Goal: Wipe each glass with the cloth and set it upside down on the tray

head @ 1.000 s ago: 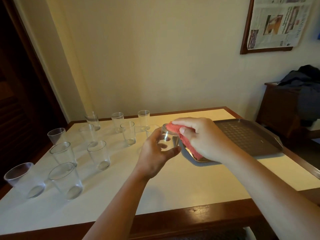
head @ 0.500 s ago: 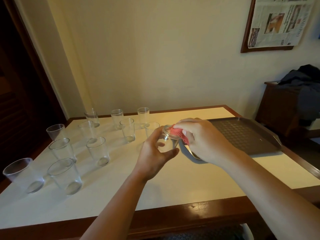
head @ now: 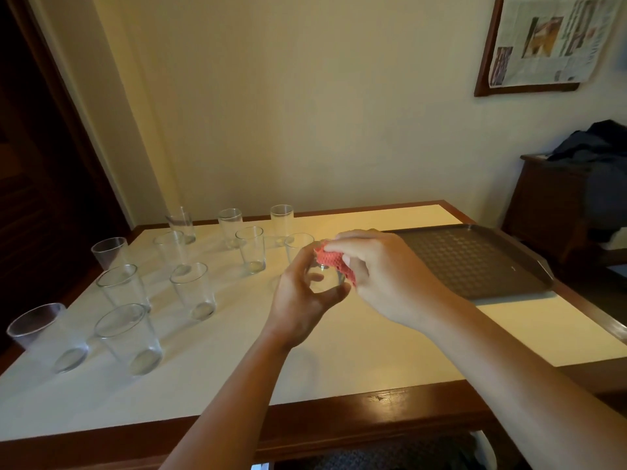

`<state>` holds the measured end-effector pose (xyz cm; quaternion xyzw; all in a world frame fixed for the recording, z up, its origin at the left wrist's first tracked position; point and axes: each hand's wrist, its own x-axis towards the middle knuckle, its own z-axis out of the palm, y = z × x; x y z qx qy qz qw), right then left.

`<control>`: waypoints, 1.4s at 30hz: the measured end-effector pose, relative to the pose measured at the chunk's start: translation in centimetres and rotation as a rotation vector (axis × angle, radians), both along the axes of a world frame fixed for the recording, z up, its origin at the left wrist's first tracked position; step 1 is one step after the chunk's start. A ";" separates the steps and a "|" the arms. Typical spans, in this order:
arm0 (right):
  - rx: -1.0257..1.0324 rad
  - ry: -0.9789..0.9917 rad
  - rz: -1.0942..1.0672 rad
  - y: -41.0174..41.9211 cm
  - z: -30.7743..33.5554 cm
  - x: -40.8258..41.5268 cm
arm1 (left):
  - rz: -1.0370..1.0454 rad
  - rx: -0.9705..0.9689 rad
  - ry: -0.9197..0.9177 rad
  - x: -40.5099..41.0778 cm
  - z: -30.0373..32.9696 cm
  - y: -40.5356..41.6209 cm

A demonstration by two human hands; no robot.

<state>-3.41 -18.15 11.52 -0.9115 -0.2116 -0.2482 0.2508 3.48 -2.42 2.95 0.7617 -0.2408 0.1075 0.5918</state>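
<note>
Above the middle of the table my left hand (head: pixel 302 296) grips a clear glass (head: pixel 324 281), fingers curled round its side. My right hand (head: pixel 380 269) pinches a red cloth (head: pixel 334 262) and presses it onto the glass from the right. Most of the cloth is hidden under my fingers. A dark textured tray (head: pixel 475 262) lies flat on the right part of the table, with nothing on it. Several clear glasses stand upright on the left half, among them one near the front (head: pixel 129 337) and one in the middle (head: pixel 251 249).
The table (head: pixel 356 351) has a white top and a brown wooden edge, and it stands against a cream wall. A dark wooden cabinet (head: pixel 556 205) with dark clothing on it stands at the right. A dark doorway lies to the left.
My right hand has bunched the cloth tighter on the glass, so less red shows. Both hands stay on the glass above the table's middle; the view has shifted slightly.
</note>
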 end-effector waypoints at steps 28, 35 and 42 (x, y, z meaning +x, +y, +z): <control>0.031 0.014 -0.065 -0.2 -0.6 -0.2 | -0.027 -0.069 0.037 -0.2 -0.9 -0.3; 0.021 0.034 -0.072 0.9 -0.7 0.4 | -0.001 -0.102 0.071 0.0 -1.5 -0.8; 0.020 0.045 -0.108 0.6 -0.6 0.8 | -0.017 -0.065 0.081 -0.3 -1.5 -1.7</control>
